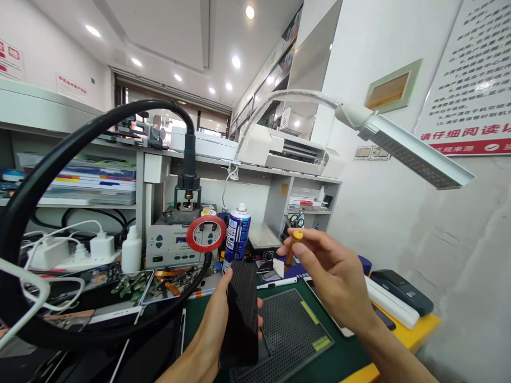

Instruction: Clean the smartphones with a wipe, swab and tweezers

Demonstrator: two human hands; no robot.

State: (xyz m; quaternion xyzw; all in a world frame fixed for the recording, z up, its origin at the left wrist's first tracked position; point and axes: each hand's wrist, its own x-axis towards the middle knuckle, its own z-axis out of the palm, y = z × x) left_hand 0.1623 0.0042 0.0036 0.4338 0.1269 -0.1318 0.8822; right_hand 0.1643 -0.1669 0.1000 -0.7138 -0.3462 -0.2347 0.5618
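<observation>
A black smartphone is gripped along its sides by my left hand, its dark glossy face tilted toward me. Between the thumb and fingers of my right hand is a slim brown tool with a yellow cap. Its lower end points down and its exact kind is unclear. Just beyond that tool shows a small white piece. Below both hands lies a grey perforated mat with yellow-green labels, apart from the right hand.
A blue spray can stands behind the phone, beside a red tape ring. A thick black hose arcs across the left. A lamp overhangs the right. Loose phone parts and a white bottle sit at left.
</observation>
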